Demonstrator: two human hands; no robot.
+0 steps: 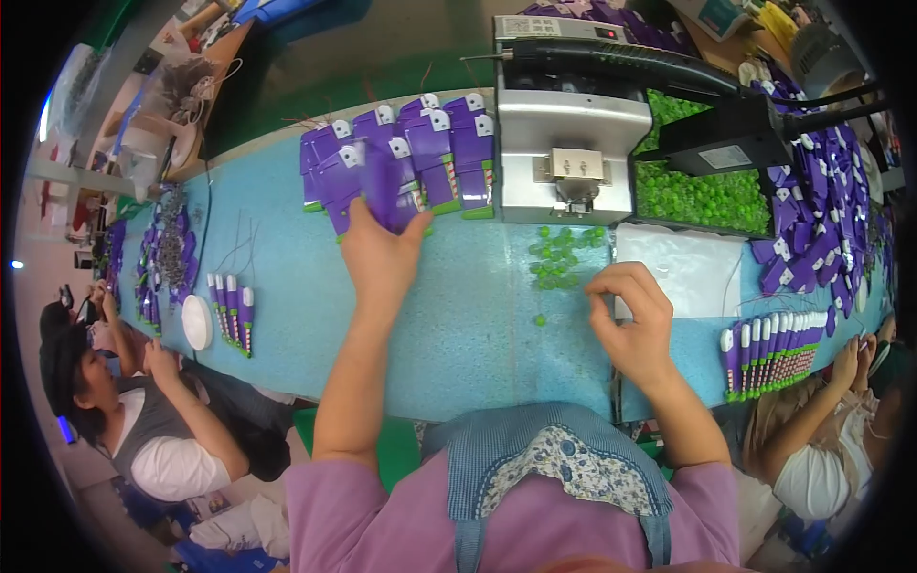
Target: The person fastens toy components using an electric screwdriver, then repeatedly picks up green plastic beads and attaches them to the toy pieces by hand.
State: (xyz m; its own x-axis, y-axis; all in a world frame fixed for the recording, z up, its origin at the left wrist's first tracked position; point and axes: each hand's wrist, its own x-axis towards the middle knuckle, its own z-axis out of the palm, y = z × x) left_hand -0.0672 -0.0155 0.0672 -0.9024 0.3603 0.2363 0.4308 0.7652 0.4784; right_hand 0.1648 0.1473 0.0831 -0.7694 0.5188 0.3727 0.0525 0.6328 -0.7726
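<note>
My left hand [380,250] is closed on a flat purple plastic case [385,187], smeared by motion. It is at the near edge of several similar purple cases with white corners and green ends [445,143], which lie overlapping in rows at the back of the blue table. Over the right half, my right hand [630,310] is curled, with thumb and forefinger brought together; whether something small is between them I cannot make out. Just left of its fingers lies a loose cluster of small green translucent pieces [554,260], with a single green piece [540,321] apart from them.
A metal machine [549,124] stands at the back centre, a black handled tool [611,62] across its top. Right of it are a bin of green pieces [707,196], a white sheet [683,272] and purple cases [821,210]. Co-workers sit left [143,411] and right [812,439].
</note>
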